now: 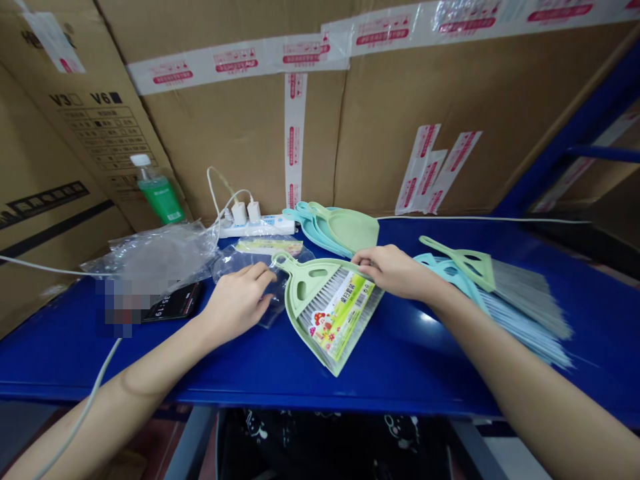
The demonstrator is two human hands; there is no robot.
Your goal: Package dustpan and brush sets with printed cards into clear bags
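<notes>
A light green dustpan with a matching grey-bristled brush nested in it lies at a slant in front of me. A yellow-green printed card crosses the bristles. My right hand pinches the dustpan's upper right edge, by the end of the card. To the left of its handle, my left hand hovers over a clear plastic bag, fingers bent and thumb apart. Whether it touches the bag is hard to tell. A second card lies at the bag's far side.
Stacked green and blue dustpans lie at the back. Green and blue brushes are on the right. Plastic bags, a phone, a green bottle and a power strip occupy the left and back. Cardboard boxes stand behind.
</notes>
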